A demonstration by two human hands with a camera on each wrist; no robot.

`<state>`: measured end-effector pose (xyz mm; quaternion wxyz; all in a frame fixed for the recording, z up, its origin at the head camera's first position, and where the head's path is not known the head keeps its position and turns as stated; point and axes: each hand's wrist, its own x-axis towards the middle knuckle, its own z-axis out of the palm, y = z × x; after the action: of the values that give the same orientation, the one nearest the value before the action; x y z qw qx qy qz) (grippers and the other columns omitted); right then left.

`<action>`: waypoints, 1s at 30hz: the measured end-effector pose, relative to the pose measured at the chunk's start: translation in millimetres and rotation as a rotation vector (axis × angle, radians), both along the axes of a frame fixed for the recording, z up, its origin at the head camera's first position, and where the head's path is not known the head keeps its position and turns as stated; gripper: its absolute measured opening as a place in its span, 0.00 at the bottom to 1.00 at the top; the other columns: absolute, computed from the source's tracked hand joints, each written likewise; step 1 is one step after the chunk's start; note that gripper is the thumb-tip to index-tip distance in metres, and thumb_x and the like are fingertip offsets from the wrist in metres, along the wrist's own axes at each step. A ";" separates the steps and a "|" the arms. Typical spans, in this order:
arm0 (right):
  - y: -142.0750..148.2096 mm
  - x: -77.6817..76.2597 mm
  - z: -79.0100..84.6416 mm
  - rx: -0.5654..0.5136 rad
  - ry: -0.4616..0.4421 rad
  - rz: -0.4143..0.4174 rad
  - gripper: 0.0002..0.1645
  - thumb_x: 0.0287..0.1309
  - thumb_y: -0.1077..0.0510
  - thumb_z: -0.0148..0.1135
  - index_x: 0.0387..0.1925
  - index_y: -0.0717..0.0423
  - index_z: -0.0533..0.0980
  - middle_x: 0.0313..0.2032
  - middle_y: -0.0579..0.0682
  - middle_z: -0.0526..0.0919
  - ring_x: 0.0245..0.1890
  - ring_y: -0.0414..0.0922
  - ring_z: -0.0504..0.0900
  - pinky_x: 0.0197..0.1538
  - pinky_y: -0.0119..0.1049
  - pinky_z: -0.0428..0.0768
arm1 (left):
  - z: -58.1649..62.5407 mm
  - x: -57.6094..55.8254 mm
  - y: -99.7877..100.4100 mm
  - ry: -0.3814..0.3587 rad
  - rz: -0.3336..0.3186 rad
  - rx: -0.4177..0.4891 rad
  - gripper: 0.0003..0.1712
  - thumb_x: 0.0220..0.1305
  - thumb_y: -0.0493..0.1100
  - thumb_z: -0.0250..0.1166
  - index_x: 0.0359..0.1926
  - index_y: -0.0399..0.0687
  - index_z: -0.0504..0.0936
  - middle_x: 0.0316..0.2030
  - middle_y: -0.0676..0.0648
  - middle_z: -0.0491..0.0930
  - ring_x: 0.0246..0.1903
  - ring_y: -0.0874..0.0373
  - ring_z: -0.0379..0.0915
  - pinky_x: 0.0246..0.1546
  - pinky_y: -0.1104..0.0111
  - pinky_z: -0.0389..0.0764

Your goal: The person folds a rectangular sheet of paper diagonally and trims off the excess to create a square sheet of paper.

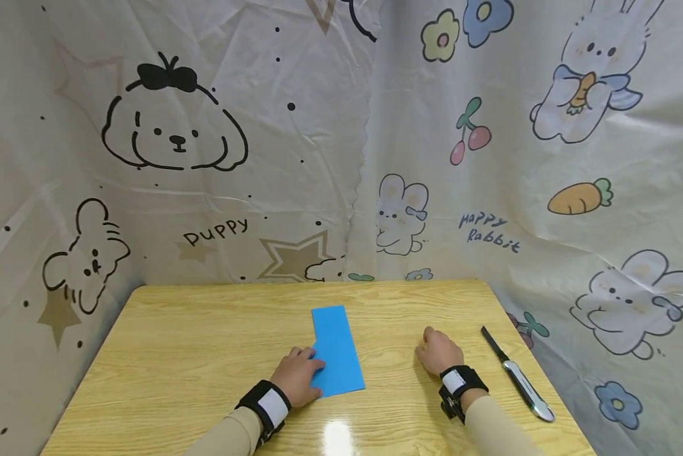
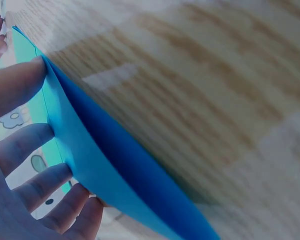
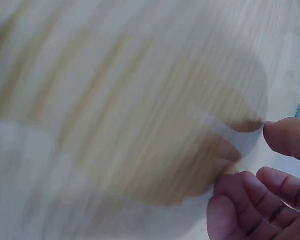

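The left hand lies with fingers spread and fairly straight, touching the paper along its left side, near its close end. The paper stretches rightward and away from that hand, its long axis running from the person toward the table's far edge, leaning slightly left; its layers gape in the left wrist view. The right hand, loosely curled and holding nothing, stands apart to the paper's right, between it and the knife. The left hand is clearly nearer.
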<state>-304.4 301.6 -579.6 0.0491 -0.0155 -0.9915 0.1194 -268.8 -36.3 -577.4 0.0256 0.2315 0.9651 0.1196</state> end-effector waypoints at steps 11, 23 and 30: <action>86.6 11.7 21.9 0.087 -0.039 -0.198 0.32 0.51 0.52 0.55 0.52 0.71 0.64 0.45 0.72 0.68 0.44 0.69 0.66 0.39 0.61 0.67 | 0.2 0.1 -0.7 -0.002 -0.015 -0.016 0.29 0.43 0.56 0.69 0.49 0.56 0.78 0.54 0.45 0.69 0.52 0.47 0.62 0.47 0.54 0.68; 128.9 25.9 17.6 -0.032 -0.369 -0.360 0.38 0.49 0.47 0.54 0.50 0.77 0.62 0.43 0.75 0.66 0.41 0.72 0.67 0.35 0.62 0.68 | 1.6 1.5 -3.2 -0.017 -0.021 -0.031 0.29 0.43 0.58 0.68 0.49 0.56 0.77 0.53 0.46 0.69 0.50 0.47 0.63 0.46 0.55 0.69; 128.7 29.0 26.3 -0.026 -0.388 -0.376 0.32 0.50 0.52 0.53 0.46 0.79 0.64 0.41 0.76 0.64 0.38 0.71 0.69 0.36 0.61 0.69 | 4.5 2.4 -4.8 -0.020 -0.019 -0.049 0.30 0.43 0.58 0.68 0.50 0.57 0.77 0.53 0.46 0.69 0.51 0.48 0.63 0.47 0.55 0.69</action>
<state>-275.3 430.3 -553.3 -0.1208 -0.2225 -0.9605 0.1158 -266.4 -41.1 -573.0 0.0419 0.2386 0.9652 0.0981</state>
